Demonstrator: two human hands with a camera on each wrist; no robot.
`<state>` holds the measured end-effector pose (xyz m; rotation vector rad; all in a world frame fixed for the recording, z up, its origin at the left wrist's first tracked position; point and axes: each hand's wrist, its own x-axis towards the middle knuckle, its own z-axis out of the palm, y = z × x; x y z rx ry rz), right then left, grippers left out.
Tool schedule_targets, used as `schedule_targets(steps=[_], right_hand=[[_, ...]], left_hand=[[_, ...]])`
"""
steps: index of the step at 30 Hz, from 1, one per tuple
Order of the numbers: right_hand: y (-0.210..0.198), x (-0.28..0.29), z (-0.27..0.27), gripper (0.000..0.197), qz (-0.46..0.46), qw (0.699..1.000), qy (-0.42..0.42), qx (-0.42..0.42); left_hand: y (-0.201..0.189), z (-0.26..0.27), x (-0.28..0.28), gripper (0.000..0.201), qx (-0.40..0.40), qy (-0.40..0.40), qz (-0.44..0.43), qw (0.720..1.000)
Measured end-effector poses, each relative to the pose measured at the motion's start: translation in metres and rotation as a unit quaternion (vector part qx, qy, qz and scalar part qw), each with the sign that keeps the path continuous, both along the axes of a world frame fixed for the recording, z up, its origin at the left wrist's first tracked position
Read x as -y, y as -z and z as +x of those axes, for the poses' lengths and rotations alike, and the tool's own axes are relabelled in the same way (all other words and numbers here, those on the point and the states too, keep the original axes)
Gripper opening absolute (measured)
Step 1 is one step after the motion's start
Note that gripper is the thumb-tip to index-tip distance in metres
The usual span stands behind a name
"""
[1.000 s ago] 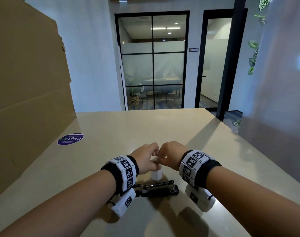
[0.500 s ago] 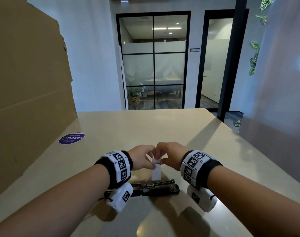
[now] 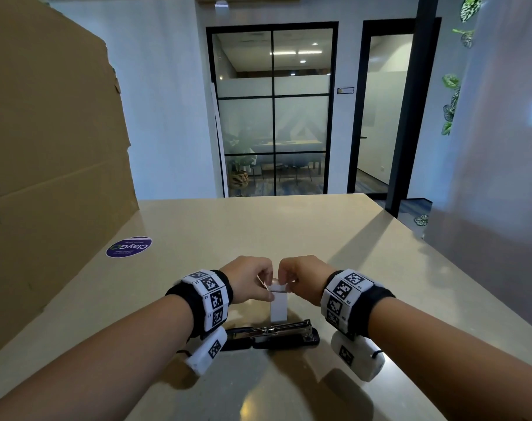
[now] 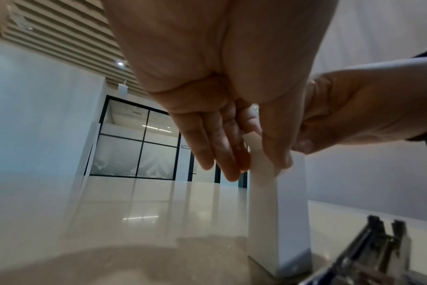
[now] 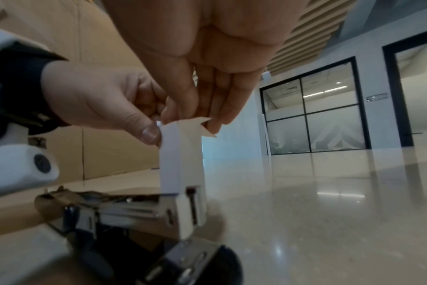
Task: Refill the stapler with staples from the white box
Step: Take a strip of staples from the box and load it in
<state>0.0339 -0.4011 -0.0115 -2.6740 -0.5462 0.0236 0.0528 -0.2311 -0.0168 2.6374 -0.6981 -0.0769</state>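
Note:
A small white box point(image 3: 278, 309) stands upright on the table just behind the stapler point(image 3: 271, 337). The stapler is black and chrome and lies opened out flat, its metal staple channel up. My left hand point(image 3: 260, 284) pinches the box's top edge between thumb and fingers point(image 4: 232, 154). From the other side my right hand point(image 3: 289, 279) pinches the top too. In the right wrist view the box point(image 5: 181, 164) has its top flap point(image 5: 202, 125) lifted under my right fingertips point(image 5: 215, 115), and the left thumb point(image 5: 149, 133) presses its near corner. The inside of the box is hidden.
A big cardboard sheet point(image 3: 46, 177) stands along the table's left side, with a round purple sticker point(image 3: 128, 247) on the tabletop point(image 3: 289, 232) beside it. The table's far edge faces a glass wall and a doorway. A grey panel point(image 3: 486, 208) rises at the right.
My left forearm has drawn back to the left and both hands sit a little higher, so more of the box shows. The stapler has not moved.

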Motion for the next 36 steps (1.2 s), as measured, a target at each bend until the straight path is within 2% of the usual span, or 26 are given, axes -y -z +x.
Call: schedule_targets(steps=[4, 8, 13, 22, 30, 36], right_hand=[[-0.003, -0.007, 0.0, 0.034, -0.123, 0.991, -0.056, -0.006], [0.0, -0.013, -0.001, 0.04, -0.182, 0.981, -0.074, -0.003], [0.002, -0.015, 0.003, 0.045, -0.207, 0.976, -0.072, -0.001], [0.007, -0.021, 0.008, 0.037, -0.276, 0.96, -0.056, 0.008], [0.008, -0.024, 0.015, 0.03, -0.224, 0.973, -0.039, -0.031], [0.008, -0.025, 0.014, 0.034, -0.305, 0.951, -0.053, -0.024]], left_hand=[[0.003, 0.001, 0.0, 0.03, -0.009, -0.021, -0.032, 0.999], [0.006, 0.001, 0.0, 0.029, -0.008, -0.027, -0.039, 0.999], [0.008, 0.001, 0.0, 0.03, -0.006, -0.033, -0.049, 0.998], [0.008, -0.001, 0.001, 0.031, -0.009, -0.034, -0.052, 0.998], [0.007, -0.003, 0.001, 0.033, -0.007, -0.032, -0.052, 0.998], [0.008, -0.003, 0.001, 0.032, -0.011, -0.036, -0.05, 0.998]])
